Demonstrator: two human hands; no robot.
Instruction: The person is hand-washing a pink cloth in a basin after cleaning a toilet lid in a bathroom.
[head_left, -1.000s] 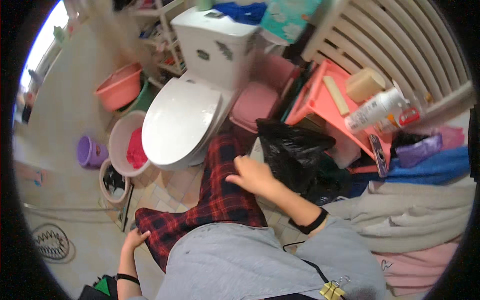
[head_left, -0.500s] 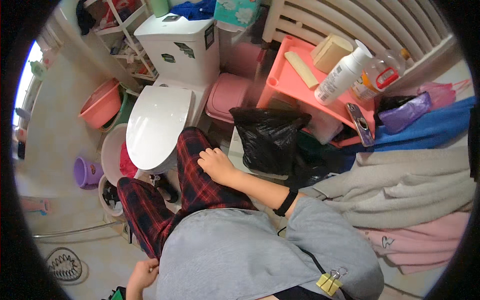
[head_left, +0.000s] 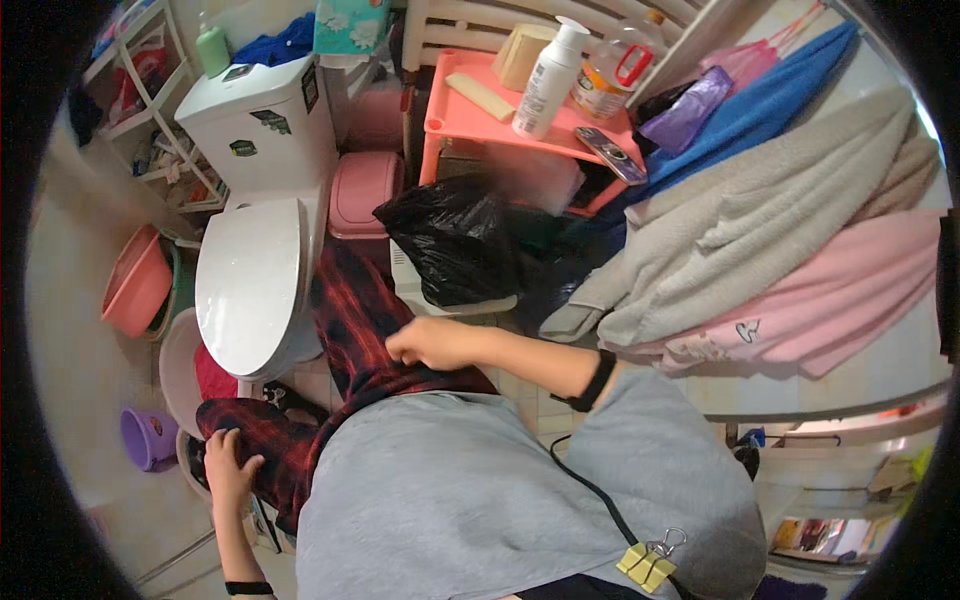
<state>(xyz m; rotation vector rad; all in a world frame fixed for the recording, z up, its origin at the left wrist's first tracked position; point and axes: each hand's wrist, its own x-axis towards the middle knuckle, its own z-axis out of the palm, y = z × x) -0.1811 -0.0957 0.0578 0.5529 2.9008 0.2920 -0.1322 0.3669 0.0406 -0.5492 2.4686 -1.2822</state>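
Observation:
I am seated in red-and-black plaid trousers point(head_left: 355, 320) and a grey shirt. My left hand point(head_left: 230, 467) is at the left knee, its fingers spread apart with the thumb out to the side. Over the right thigh rests my right hand point(head_left: 432, 343), its fingers curled in against the plaid cloth. Whether it pinches the cloth or anything else is hidden. A white toilet with its lid point(head_left: 250, 285) down stands just ahead of my knees. Beyond the right hand, a black plastic bag point(head_left: 450, 240) sits on the floor.
A pink plastic stand point(head_left: 470, 110) holds a white pump bottle point(head_left: 548, 85), a clear jug point(head_left: 610, 75) and a phone point(head_left: 612, 152). Towels point(head_left: 760, 190) hang over the tub edge at right. Pink basins point(head_left: 140, 280) and a purple bucket point(head_left: 148, 440) stand left. A pink bin point(head_left: 365, 195) is beside the toilet.
My left hand has moved forward from beside the hip to the left knee, its fingers now spread. The right hand's fingers have curled in more on the thigh. The view has swung right.

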